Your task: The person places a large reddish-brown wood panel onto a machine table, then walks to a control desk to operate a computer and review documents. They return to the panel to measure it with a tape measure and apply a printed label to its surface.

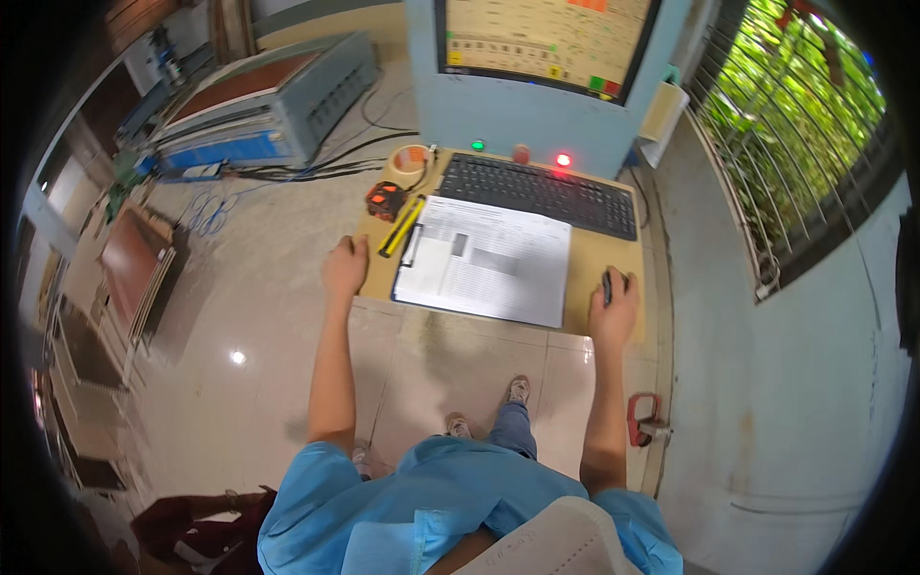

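Observation:
At the left edge of a small wooden desktop [586, 259], my left hand [345, 268] is closed, its fingers curled at the board's edge. My right hand [616, 309] is wrapped over a black computer mouse [607, 287] near the board's right side. Between my hands lies a clipboard [410, 251] with printed sheets [517, 287] on it. A black keyboard [537, 192] sits behind the papers. Left of the clipboard are a yellow-and-black utility knife [402, 226], an orange-and-black tape measure [385, 200] and a roll of tape [410, 165].
A lit monitor [546, 43] is set in a blue cabinet above a green button [477, 145] and a glowing red one [563, 160]. A barred window [795, 144] is at right. Stacked panels [134, 259] stand left; a person's dark red sleeve [192, 522] shows lower left.

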